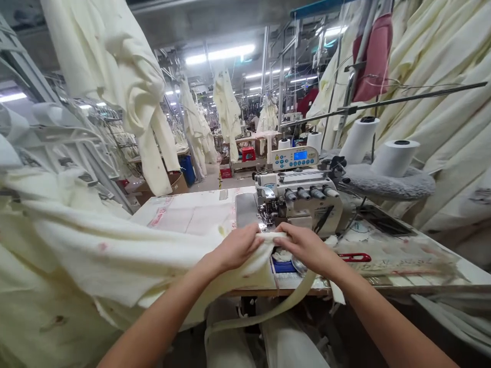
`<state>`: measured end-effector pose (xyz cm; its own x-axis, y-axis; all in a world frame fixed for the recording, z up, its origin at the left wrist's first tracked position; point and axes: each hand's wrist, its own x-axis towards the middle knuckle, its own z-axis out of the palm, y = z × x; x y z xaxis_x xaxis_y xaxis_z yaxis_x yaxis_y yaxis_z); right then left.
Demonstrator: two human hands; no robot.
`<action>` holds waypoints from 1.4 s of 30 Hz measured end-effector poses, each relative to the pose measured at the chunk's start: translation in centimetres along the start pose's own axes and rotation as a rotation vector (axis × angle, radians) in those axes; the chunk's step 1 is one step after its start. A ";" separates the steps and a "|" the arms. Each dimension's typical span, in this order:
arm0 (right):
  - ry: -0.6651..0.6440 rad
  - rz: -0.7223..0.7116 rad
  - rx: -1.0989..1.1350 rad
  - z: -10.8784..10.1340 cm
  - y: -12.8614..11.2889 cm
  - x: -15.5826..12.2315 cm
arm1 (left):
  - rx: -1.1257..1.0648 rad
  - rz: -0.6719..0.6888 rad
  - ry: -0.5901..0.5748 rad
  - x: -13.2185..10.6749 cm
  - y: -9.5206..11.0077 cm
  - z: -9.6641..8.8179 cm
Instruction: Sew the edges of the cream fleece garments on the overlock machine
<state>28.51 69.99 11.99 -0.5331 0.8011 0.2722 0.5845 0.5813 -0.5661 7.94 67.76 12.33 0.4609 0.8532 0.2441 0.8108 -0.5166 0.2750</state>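
My left hand [238,248] is closed on the edge of a cream fabric piece [126,260] that drapes off the table to the left. My right hand [305,246] pinches the same fabric edge just in front of the overlock sewing machine [301,197]. Both hands meet near the machine's presser foot. A narrow cream strip [268,312] hangs down from the fabric under my right wrist, below the table edge.
Red-handled scissors [355,257] lie on the table [402,255] right of my hand. White thread cones [358,139] stand behind the machine, with a control panel [295,158]. Cream garments [126,76] hang overhead and on the right. More workstations lie beyond.
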 end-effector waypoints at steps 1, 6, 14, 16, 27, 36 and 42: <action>-0.002 0.002 0.040 -0.1 0.4 0.5 | -0.044 0.000 -0.023 0.4 -0.2 0.0; -0.009 0.057 0.190 0.1 2.7 3.0 | -0.052 -0.040 -0.019 2.8 -0.9 0.4; 0.100 0.252 0.022 1.0 3.6 4.6 | 0.211 -0.207 0.052 5.0 -0.9 2.6; 0.121 0.280 -0.021 1.0 3.4 4.7 | 0.235 -0.233 0.033 5.5 -0.9 2.7; 0.310 0.241 -0.030 2.3 4.0 3.8 | 0.385 -0.295 0.133 6.8 -0.9 3.9; 0.419 0.147 -0.185 3.5 4.5 3.7 | 0.403 -0.308 0.169 7.0 -0.7 4.0; 0.456 0.116 -0.299 3.9 4.7 4.1 | 0.410 -0.337 0.146 7.2 -0.3 3.8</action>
<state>26.69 75.43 7.36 -0.1746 0.8042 0.5681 0.8074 0.4472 -0.3848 12.38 74.36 10.43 0.1201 0.9329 0.3396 0.9924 -0.1214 -0.0175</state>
